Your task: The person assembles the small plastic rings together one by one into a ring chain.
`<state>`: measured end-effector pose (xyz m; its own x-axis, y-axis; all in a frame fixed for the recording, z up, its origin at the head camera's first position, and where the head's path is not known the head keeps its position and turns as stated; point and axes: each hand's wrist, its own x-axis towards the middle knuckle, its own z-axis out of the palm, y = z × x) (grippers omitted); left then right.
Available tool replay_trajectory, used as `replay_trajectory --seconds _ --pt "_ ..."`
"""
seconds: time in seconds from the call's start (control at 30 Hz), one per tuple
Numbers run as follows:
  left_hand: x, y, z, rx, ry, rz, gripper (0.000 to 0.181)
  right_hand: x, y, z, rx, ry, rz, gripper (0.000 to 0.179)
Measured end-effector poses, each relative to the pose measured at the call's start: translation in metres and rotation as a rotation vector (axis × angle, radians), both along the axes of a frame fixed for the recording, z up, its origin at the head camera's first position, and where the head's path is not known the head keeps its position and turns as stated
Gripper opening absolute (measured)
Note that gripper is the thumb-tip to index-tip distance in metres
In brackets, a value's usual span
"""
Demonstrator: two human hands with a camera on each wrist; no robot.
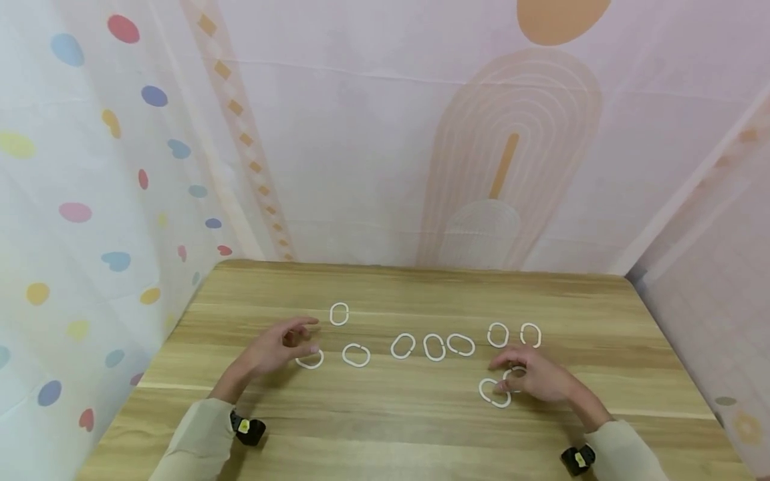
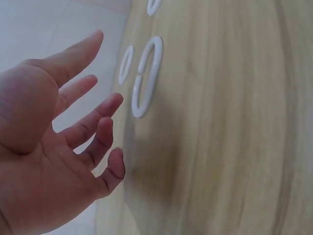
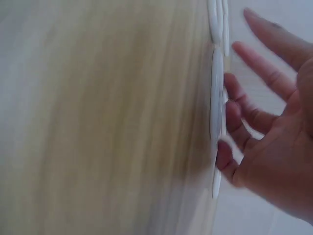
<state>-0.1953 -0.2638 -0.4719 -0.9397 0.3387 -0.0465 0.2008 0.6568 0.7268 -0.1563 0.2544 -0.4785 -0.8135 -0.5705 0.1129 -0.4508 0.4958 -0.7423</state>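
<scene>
My left hand (image 1: 273, 347) hovers at the left with loosely bent fingers and holds nothing. Its thumb overlaps a white oval link (image 1: 309, 368) in the head view; a small gap shows in a nearby link (image 2: 157, 63) in the left wrist view. Another link (image 1: 355, 345) lies to that hand's right, and one (image 1: 331, 314) sits farther back. On the right, my right hand (image 1: 538, 375) is low over the table, fingers spread and bent, nothing gripped. Beneath it lie two links, one (image 1: 481, 389) by the thumb and one (image 1: 504, 379) partly hidden by the fingers.
Between the hands, three white links (image 1: 425, 346) lie in a loose row. Two more (image 1: 522, 333) are behind the right hand. The wooden table (image 1: 385, 434) ends at a patterned curtain (image 1: 361, 167), with more curtain at both sides.
</scene>
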Motion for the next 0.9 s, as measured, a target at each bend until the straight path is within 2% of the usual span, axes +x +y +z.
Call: replay_trajectory --seconds 0.23,0.53,0.7,0.9 --pt "-0.002 -0.004 -0.007 0.032 -0.049 -0.023 0.044 -0.002 0.0 0.001 0.066 -0.017 0.003 0.024" --pt "-0.003 -0.008 -0.01 0.061 -0.085 0.013 0.031 -0.005 -0.005 0.004 0.146 -0.013 -0.028 0.017" --pt "-0.002 -0.009 -0.014 0.059 -0.057 0.039 0.027 -0.006 -0.01 0.004 0.164 -0.028 -0.058 0.017" --pt "-0.002 -0.006 -0.019 0.079 -0.017 0.052 0.023 -0.006 -0.011 0.003 0.16 -0.025 -0.059 0.015"
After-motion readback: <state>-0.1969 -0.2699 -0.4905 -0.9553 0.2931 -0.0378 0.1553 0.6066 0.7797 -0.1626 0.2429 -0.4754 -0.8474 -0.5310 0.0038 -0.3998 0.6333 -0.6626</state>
